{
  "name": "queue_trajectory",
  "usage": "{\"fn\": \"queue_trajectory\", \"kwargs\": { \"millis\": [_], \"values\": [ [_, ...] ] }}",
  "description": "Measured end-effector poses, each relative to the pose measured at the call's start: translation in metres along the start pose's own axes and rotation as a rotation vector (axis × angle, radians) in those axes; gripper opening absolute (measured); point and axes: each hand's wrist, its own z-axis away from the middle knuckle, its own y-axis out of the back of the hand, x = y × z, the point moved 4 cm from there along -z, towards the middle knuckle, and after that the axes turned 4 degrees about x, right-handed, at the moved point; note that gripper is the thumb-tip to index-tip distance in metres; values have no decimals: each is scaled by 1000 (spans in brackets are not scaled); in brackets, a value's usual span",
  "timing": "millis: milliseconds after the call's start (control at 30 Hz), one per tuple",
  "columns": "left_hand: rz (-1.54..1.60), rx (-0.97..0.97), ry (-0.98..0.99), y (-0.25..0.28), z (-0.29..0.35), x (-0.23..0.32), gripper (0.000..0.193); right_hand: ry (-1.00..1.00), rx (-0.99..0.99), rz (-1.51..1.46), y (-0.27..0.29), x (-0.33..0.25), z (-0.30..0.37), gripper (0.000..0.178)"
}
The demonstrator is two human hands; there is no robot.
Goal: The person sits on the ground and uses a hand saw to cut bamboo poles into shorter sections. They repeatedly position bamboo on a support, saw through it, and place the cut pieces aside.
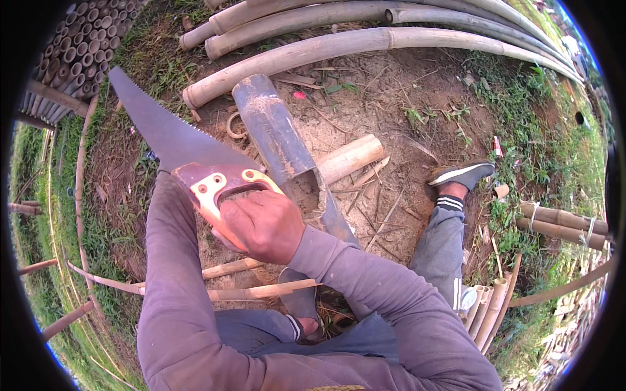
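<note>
A right hand [267, 225] wraps its fingers tightly through the orange-and-cream grip of a handsaw [173, 133], blade angled toward the far left over dirt and sawdust. The left hand is hidden behind the saw, so what it holds cannot be told; the left sleeve [173, 260] ends beside the blade's heel. The handle sits just left of the square opening in a dark grey tube [270, 127], whose far end lies near a pale bamboo pole [293, 62]. Should the wrist twist or the saw slip, the toothed edge, facing the tube, might swing onto the unseen fingers. The tube, being round, could roll if knocked, since a cut bamboo length [352, 158] against its right side seems loose. Split bamboo strips [261, 293] by the left shoe [300, 296] could skid underfoot and upset the worker's balance.
</note>
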Motion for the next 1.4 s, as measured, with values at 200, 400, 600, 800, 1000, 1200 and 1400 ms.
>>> {"fn": "queue_trajectory", "kwargs": {
  "millis": [200, 400, 600, 800, 1000, 1200, 1400],
  "values": [
    [456, -252, 222, -70, -43, 19, 64, -261, 139, -40, 99, 14, 54, 38],
    [428, -71, 359, -93, -8, 66, 61, -733, 330, 372, 194, 0, 175, 36],
    [608, -51, 205, -53, -15, 128, 55, -1149, 415, 473, 222, -1, 253, 40],
    [632, 98, -73, -33, 103, 239, 52, -1303, -54, 657, 196, 1, 280, 56],
    [575, -229, 168, 1, 169, 202, 51, -1403, -303, 547, 171, 29, 307, 67],
    [5, -346, 366, -33, 237, 109, 68, -1606, -578, 492, 176, 29, 345, 68],
    [-883, -495, -713, -66, 200, 203, 70, -1512, -603, 527, 163, 44, 345, 55]
  ]
}}
